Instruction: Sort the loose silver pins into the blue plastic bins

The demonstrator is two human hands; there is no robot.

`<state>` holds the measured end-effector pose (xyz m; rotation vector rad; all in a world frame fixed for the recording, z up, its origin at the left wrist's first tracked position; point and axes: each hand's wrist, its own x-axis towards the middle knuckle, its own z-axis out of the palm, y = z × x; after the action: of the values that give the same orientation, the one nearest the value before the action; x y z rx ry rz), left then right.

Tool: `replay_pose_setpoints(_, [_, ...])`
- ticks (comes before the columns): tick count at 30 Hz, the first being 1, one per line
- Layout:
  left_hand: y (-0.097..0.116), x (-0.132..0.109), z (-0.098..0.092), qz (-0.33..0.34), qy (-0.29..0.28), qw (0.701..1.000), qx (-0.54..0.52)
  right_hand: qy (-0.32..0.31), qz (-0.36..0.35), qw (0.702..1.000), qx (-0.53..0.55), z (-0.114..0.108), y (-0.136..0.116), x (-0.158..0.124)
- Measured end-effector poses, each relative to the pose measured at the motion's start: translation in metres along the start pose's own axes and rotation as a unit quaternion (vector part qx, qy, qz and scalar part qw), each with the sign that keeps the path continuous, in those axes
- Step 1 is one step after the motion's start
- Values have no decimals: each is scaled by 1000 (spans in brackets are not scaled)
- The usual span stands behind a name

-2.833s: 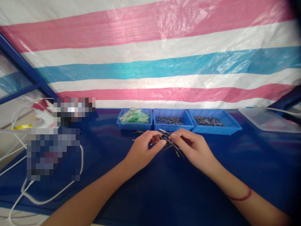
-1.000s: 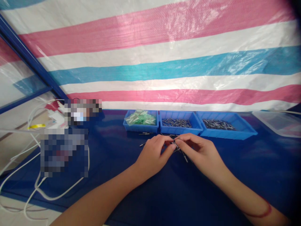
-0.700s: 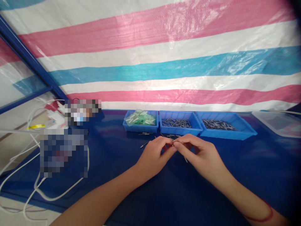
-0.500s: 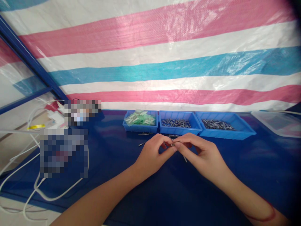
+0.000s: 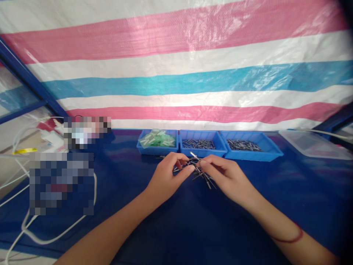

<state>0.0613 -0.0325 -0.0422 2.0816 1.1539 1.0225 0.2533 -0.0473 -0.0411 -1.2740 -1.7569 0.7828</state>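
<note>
My right hand pinches a thin metal blind rivet between thumb and fingertips, its pale end pointing up and left. Just left of it, my left hand is curled, with a small gap between thumb and forefinger; nothing shows in its grip. Beneath and between both hands lies a loose pile of blind rivets, partly covered by the fingers. Behind them, more rivets fill part of the middle blue bin and the right blue bin.
Small green and clear plastic packets sit in the left blue bin. A translucent lid or tray lies at the far right of the blue table. White cables and blurred items occupy the left side. A striped sheet hangs behind.
The hands have moved slightly apart from fingertip contact, uncovering the rivet pile. A rivet now shows upright-tilted in my right fingers. The whole view has shifted, moving the scene left.
</note>
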Motion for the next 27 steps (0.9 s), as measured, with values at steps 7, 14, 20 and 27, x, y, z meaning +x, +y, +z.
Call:
replay_pose_setpoints(7, [-9,2,-4,44,-64,991,109,239,78,914,-320,-63,38,17])
replay_pose_setpoints(14, [-8,-5,5,108,-141,960,216,207,84,875,-430,-69,56,22])
replay_pose_setpoints(20, [-11,-10,13,162,-183,931,272,204,36,875,-438,-49,38,15])
replay_pose_setpoints(27, [-14,-6,15,159,-168,925,300,178,-38,898,-400,-26,25,8])
